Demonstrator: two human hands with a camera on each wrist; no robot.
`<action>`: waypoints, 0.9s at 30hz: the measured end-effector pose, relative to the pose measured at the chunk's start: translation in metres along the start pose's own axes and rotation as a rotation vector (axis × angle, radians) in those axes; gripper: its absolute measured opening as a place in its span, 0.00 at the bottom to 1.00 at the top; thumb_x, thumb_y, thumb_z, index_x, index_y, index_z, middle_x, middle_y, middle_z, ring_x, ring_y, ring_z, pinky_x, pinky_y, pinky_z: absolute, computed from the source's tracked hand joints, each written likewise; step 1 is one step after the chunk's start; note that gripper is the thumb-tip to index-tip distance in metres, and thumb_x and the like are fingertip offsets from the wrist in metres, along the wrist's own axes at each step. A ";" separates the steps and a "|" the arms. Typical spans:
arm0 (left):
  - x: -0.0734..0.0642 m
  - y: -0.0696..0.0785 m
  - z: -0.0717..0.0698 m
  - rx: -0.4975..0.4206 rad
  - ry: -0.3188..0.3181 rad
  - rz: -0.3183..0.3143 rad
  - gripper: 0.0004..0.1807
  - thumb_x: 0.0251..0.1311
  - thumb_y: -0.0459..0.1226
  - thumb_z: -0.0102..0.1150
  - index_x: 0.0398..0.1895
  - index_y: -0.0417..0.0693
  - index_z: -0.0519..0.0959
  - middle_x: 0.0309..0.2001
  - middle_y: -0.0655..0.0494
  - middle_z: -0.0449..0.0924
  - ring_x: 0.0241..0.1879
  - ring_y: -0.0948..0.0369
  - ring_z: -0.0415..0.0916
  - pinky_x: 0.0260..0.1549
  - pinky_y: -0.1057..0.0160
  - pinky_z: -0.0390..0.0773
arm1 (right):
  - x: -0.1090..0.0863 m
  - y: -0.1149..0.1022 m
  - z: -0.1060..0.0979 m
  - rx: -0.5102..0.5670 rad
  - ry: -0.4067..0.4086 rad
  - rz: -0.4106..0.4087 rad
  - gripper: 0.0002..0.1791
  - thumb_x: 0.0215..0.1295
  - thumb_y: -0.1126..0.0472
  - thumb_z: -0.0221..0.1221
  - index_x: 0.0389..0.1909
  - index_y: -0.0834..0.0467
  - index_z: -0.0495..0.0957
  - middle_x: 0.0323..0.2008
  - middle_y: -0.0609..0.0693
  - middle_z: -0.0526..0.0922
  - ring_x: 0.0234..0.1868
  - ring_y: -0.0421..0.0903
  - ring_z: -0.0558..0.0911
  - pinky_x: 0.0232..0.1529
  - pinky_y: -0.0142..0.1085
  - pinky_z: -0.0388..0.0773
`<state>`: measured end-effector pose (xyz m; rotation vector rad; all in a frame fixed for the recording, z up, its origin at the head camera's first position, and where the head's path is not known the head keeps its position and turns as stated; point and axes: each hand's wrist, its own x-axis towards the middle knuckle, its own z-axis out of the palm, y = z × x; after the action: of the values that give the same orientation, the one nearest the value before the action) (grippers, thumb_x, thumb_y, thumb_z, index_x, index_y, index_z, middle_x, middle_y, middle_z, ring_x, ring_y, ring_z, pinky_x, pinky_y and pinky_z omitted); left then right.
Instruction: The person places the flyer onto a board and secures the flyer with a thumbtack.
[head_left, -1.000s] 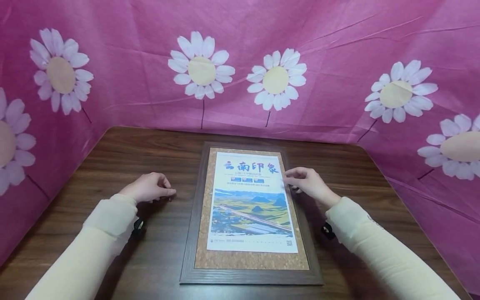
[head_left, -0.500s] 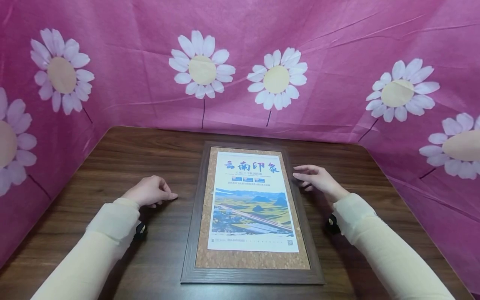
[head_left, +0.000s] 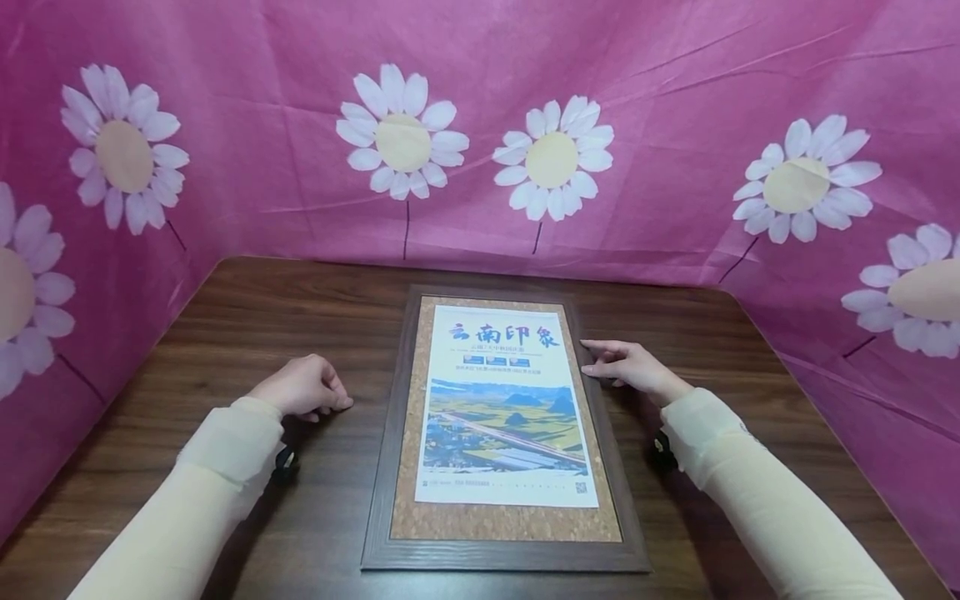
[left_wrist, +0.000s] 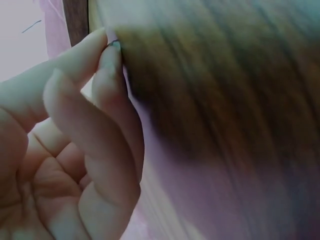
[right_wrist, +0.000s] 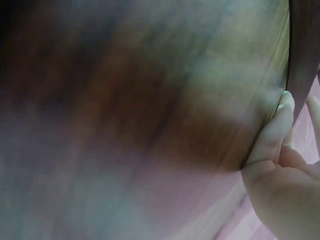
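One dark frame lay between the desk's left and right edges, long axis running toward the far edge, and the right hand had the closer spot! Frame just to its left, thumb and forefinger apart at the rim, contact too fine to call. Toward the desk's left edge, the left hand curled loosely, tips nearly together, gripping nothing visible. The count: two hands, one frame, one cork panel, one poster.

Head view looks forward and down; wrist views closely face left hand, right hand; all share the table.
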<state>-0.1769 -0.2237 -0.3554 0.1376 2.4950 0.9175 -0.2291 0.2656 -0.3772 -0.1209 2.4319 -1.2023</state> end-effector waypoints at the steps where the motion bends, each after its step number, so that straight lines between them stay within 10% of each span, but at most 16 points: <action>1: 0.000 0.000 -0.001 -0.001 -0.007 0.003 0.08 0.60 0.36 0.66 0.27 0.39 0.84 0.23 0.57 0.80 0.25 0.63 0.74 0.24 0.65 0.81 | 0.000 0.000 0.000 0.000 -0.003 -0.001 0.37 0.66 0.54 0.64 0.73 0.59 0.63 0.40 0.51 0.77 0.41 0.42 0.73 0.41 0.38 0.75; 17: 0.018 0.025 -0.007 -0.077 -0.008 0.048 0.07 0.63 0.33 0.62 0.36 0.36 0.84 0.32 0.51 0.84 0.31 0.61 0.78 0.30 0.63 0.84 | 0.005 0.002 -0.003 -0.014 -0.024 0.010 0.38 0.65 0.53 0.65 0.73 0.58 0.63 0.37 0.47 0.75 0.39 0.41 0.72 0.40 0.37 0.74; 27: 0.045 0.060 -0.003 -0.286 -0.009 0.122 0.13 0.64 0.35 0.62 0.44 0.31 0.83 0.34 0.46 0.85 0.29 0.62 0.77 0.31 0.63 0.84 | 0.004 0.002 -0.003 -0.036 -0.019 0.015 0.38 0.66 0.54 0.64 0.73 0.58 0.63 0.36 0.46 0.76 0.38 0.41 0.73 0.39 0.36 0.74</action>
<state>-0.2216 -0.1680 -0.3333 0.2004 2.3378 1.3091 -0.2341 0.2682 -0.3783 -0.1239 2.4343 -1.1465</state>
